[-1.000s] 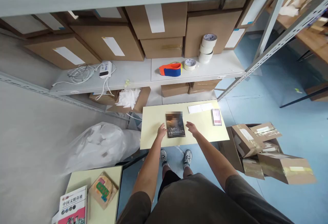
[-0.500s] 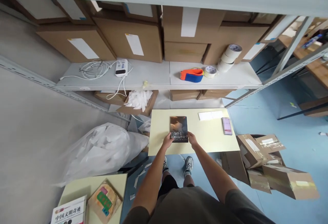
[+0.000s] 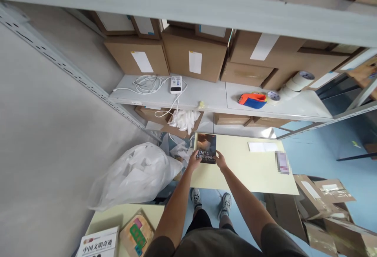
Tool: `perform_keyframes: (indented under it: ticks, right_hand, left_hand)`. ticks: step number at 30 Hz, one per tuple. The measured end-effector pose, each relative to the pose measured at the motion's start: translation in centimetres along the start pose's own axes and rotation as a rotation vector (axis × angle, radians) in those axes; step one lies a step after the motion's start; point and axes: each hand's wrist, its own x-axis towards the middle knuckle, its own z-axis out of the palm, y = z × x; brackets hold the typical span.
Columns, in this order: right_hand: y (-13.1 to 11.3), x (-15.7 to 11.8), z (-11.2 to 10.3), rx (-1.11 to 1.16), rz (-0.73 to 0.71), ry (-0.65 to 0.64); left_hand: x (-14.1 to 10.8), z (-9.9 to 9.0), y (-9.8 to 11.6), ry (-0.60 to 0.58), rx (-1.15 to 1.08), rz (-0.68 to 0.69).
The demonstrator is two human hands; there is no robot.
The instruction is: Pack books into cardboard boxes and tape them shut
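Observation:
A dark-covered book (image 3: pixel 206 145) with white Chinese lettering is held between my two hands over the left part of the pale yellow table (image 3: pixel 235 174). My left hand (image 3: pixel 194 159) grips its lower left corner, fingers closed on the edge. On the opposite side, my right hand (image 3: pixel 220 159) is closed on the lower right edge. The cover faces up. Whether the book rests on the tabletop or hovers just above it, I cannot tell.
White paper slips (image 3: pixel 262 147) and a blurred phone-like item (image 3: pixel 282 162) lie on the table's right. Behind, a grey shelf (image 3: pixel 203 96) bears a tape dispenser (image 3: pixel 252 100) and cartons. A stuffed plastic bag (image 3: pixel 135 174) sits left; cardboard boxes (image 3: pixel 318 198) lie right; books (image 3: pixel 98 243) lie lower left.
My view has turned left, so the shelf and table appear shifted right. The book has moved left over the table, near its left edge, still held in both hands.

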Motion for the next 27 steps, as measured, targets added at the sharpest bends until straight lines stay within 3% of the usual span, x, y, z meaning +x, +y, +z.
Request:
perform_keyframes:
  ticks: [3,8,11,16,21,27]
  right_hand:
    - [-2.6,-1.1,-2.1,-0.08,-0.004,0.063]
    - [-7.2,-3.0,-7.1,-0.119,-0.272,0.171]
    - [-8.8,-4.0,-10.6,-0.137,-0.385,0.253]
    - [-9.9,-4.1,-16.5,-0.129,-0.443,0.395]
    - [-12.4,-1.4,-21.0,-0.128,-0.55,0.43]
    - [-18.5,5.1,-23.8,-0.185,-0.721,0.339]
  left_hand:
    - [-1.3,-0.2,1.7,0.035,-0.026,0.114]
    - [-2.4,-0.1,6.4,0.033,-0.103,0.256]
    - [-2.1,1.0,10.0,0.05,-0.136,0.335]
    - [-1.5,4.2,16.0,0.007,-0.132,0.45]
    - [-0.8,8.0,21.9,-0.003,-0.11,0.482]
    - [-0.7,11.5,27.1,0.002,-0.093,0.528]
